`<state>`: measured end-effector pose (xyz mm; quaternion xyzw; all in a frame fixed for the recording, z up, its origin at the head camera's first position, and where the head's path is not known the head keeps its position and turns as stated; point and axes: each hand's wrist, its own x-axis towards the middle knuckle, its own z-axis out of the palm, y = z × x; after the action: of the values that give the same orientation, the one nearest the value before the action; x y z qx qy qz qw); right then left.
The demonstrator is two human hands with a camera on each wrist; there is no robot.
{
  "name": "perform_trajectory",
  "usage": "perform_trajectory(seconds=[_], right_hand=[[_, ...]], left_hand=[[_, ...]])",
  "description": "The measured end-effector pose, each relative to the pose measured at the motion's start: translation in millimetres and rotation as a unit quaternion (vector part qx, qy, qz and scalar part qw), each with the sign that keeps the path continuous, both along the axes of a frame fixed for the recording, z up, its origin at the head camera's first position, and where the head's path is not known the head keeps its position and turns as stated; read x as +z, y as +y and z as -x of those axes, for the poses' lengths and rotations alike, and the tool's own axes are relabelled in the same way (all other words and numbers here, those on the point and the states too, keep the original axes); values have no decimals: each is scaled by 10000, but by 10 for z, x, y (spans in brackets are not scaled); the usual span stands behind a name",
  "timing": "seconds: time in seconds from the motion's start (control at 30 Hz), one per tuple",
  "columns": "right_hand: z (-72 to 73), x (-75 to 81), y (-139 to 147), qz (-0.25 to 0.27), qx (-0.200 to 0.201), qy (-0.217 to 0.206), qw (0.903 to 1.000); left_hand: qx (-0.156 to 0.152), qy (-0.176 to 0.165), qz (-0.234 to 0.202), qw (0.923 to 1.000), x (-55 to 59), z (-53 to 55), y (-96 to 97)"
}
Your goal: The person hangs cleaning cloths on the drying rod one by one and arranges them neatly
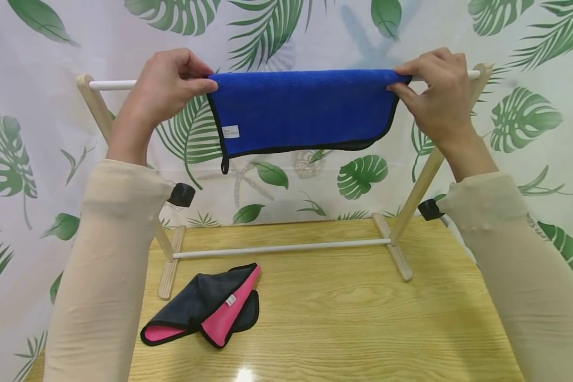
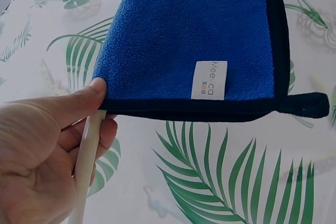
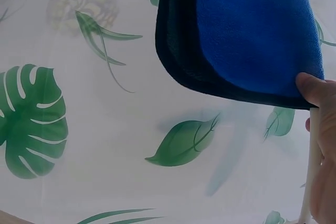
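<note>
A blue towel (image 1: 305, 111) with black edging hangs folded over the white top rod (image 1: 112, 85) of a wooden rack. My left hand (image 1: 167, 87) pinches its left end at the fold, thumb in front and fingers behind the rod. My right hand (image 1: 439, 93) pinches the right end at the fold in the same way. The left wrist view shows a white label (image 2: 209, 80) and a black hanging loop (image 2: 310, 105) on the towel's left side. Seen from the right wrist, a darker rear layer (image 3: 181, 51) shows beyond the blue front one.
On the wooden table (image 1: 344, 323) lies a crumpled grey and pink towel (image 1: 231, 313), in front of the rack's left foot (image 1: 168, 276). A lower white rod (image 1: 281, 248) joins the rack's two sides. Behind stands a white leaf-patterned curtain (image 1: 277, 196).
</note>
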<state>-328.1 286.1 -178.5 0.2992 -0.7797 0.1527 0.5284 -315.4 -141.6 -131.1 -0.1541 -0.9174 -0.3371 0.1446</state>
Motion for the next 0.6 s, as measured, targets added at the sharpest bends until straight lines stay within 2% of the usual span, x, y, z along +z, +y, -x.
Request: perform_trajectory(seconds=[0.17,0.3,0.43,0.53,0.6], right_hand=[[-8,1,0,-21,49,-138,9999],[-39,24,24,-13,193,-403,9990],[-104,79,65,85,98,-1162,9931],[-173,128,109,152,-51,-1867,9823],[-213,160,148,76,-133,-2178,9759]], left_hand=[[12,68,-33,10000,-26,-16,4],[-6,157,-43,9999,-53,-29,9],[-26,190,88,9998,-60,-38,5],[0,232,187,9996,-62,-46,-2],[28,287,207,9994,-70,-50,0]])
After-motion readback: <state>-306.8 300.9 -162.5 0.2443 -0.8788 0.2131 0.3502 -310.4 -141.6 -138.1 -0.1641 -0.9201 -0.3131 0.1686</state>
